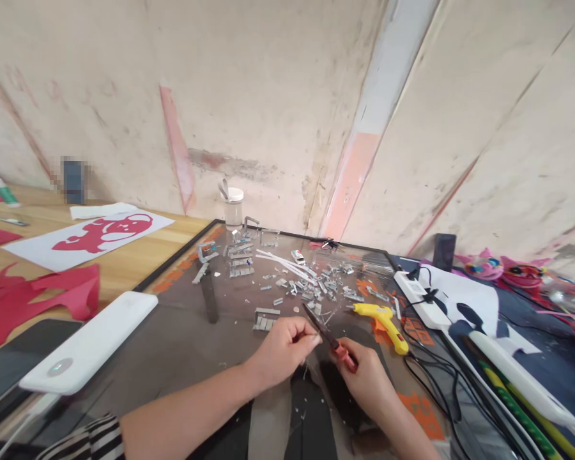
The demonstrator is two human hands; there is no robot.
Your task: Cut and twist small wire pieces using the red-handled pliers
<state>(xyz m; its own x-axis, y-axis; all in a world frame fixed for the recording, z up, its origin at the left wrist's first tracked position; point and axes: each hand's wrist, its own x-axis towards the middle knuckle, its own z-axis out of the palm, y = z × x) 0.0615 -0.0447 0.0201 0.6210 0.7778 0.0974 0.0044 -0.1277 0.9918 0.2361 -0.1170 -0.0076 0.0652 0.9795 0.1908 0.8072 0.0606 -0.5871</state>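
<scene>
Here, gripping red-handled scissors (334,344) in the right hand (368,378) above the dark tabletop (182,338), pointing the blades forward and to the left. Pinching thumb and fingers together on the left hand (283,348), just beside the blades — cannot tell whether around something small. Facing, just beyond the left hand, a small grey frame (267,318), then scattered grey bits (316,289) near long white strips (287,263). Also having a yellow glue gun (382,321) near the right hand — and, toward the wall (268,96), a white-lidded jar (234,209).
</scene>
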